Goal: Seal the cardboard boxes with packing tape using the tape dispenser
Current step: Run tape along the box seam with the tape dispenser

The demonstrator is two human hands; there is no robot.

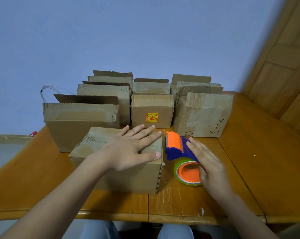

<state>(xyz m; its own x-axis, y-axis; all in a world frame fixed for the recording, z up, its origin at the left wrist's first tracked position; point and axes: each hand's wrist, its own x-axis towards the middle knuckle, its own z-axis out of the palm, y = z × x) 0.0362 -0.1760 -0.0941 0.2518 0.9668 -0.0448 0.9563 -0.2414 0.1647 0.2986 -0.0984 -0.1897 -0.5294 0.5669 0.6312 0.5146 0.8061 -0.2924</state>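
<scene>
Box bears left hand, flat and splayed; right hand lies uncurled along tape dispenser.

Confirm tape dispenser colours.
Tape dispenser: blue frame, orange top plate and core, greenish tape roll. Clearest in the head view.

Brown cardboard boxes, blue-and-orange tape dispenser, orange-brown wooden table, pale blue wall.

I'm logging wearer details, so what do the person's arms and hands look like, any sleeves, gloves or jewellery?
The left forearm and right forearm are bare, with no sleeves showing. The left hand and right hand wear no gloves, rings or watch; nails are short.
</scene>
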